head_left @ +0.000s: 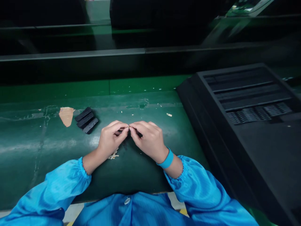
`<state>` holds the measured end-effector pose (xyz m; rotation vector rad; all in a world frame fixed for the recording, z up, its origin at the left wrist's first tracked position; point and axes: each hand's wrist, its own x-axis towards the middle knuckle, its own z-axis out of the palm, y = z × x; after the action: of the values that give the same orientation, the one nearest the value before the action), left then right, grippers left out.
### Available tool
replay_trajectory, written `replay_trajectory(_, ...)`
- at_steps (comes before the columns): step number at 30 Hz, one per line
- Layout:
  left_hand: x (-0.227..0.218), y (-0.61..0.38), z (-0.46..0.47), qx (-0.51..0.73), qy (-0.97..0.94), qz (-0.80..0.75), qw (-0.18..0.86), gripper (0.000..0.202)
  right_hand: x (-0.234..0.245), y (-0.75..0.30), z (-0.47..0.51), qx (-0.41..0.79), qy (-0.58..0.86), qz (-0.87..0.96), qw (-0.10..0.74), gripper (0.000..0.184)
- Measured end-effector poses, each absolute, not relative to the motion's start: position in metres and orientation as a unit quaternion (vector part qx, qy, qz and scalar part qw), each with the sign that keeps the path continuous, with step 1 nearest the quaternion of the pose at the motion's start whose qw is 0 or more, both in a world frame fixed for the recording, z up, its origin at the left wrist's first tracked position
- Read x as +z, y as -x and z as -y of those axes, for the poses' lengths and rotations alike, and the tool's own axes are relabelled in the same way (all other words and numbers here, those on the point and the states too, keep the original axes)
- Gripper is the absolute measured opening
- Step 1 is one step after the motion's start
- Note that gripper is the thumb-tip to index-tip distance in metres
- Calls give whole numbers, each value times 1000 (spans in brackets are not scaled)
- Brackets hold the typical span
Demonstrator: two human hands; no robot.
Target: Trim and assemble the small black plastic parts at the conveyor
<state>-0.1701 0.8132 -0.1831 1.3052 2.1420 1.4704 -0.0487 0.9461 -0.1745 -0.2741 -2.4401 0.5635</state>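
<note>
left hand [111, 135]: thumb and index fingertips pressed together, pinching one side of a tiny piece [129, 126].
right hand [149, 138]: also in a pinch, thumb and forefinger meeting at the other side of it.
tiny piece: held up between both hands above the bench, too small from where i stand to say what it is.
wrists: a blue wristband [166, 159] on the right one, shiny blue sleeves [66, 177] gathered above both.
black slotted parts [86, 121]: a few laid side by side, just beyond the left hand.
tan scrap [66, 116]: flat, just left of those parts.
pale slivers [113, 155]: a loose little heap near the left wrist, partly hidden by it.
green bench top [58, 147]: scuffed, with a pale chip [169, 115] farther out.
black housing [235, 150]: big, at the right, slatted vents [256, 113] on its upper face.
</note>
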Motion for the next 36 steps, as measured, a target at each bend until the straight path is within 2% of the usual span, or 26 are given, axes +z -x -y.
replay_trajectory(3, -182, 173, -813, 463, -487, -736, 83, 11, -174, 49, -948, 245, 110, 918, 293, 16)
replay_trajectory(8, -183, 174, -813, 472, -478, -733, 105, 14, -174, 50, -953, 307, 119, 908, 259, 20)
replay_trajectory(14, -181, 173, -813, 472, -474, -736, 105, 13, -175, 51, -953, 294, 135, 908, 267, 19)
replay_trajectory(17, -181, 172, -813, 487, -448, -736, 141, 13, -177, 53, -953, 307, 150, 901, 269, 19)
replay_trajectory(23, -181, 173, -814, 571, -305, -703, 294, 22, -178, 55, -954, 346, 167, 881, 277, 16)
replay_trajectory(27, -180, 172, -816, 585, -268, -698, 315, 26, -177, 56, -959, 366, 182, 867, 285, 14)
replay_trajectory(31, -181, 174, -814, 574, -303, -722, 239, 22, -174, 47, -984, 302, 210, 881, 297, 14)
replay_trajectory(34, -181, 181, -807, 501, -443, -741, 62, 13, -172, 37, -1007, 196, 290, 899, 263, 19)
replay_trajectory(36, -179, 185, -801, 427, -543, -721, -54, 15, -171, 34, -1011, 209, 308, 897, 237, 24)
